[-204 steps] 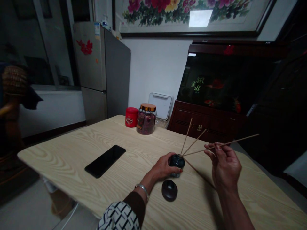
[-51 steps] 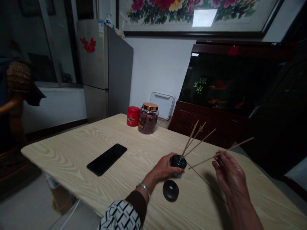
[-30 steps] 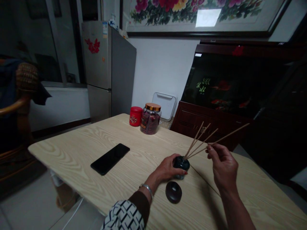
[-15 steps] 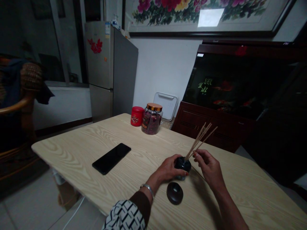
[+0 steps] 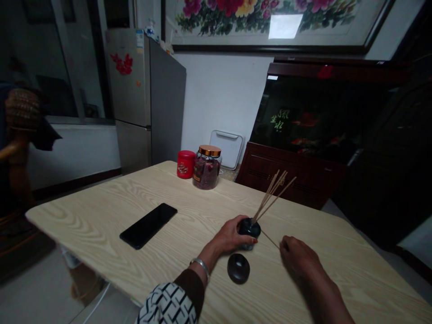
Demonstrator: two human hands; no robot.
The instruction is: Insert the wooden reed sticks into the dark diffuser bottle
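My left hand (image 5: 229,237) is wrapped round a small dark round bottle (image 5: 249,227) standing on the wooden table (image 5: 175,252). Several thin reed sticks (image 5: 274,192) stand in the bottle's neck and lean up to the right in a tight bunch. One more stick (image 5: 270,240) lies flat on the table to the right of the bottle. My right hand (image 5: 297,262) rests low on the table with its fingers curled and pinched on the near end of that lying stick. A dark round cap (image 5: 238,268) lies just in front of the bottle.
A black phone (image 5: 148,226) lies flat left of centre. A red tin (image 5: 185,164) and a gold-lidded glass jar (image 5: 206,167) stand at the table's far edge. A fridge (image 5: 145,99) and a dark fish tank cabinet (image 5: 297,135) stand beyond.
My right hand let go of the stick it put into the bottle, dropped to the table and closed on the lying stick. The bottle's sticks now stand bunched together.
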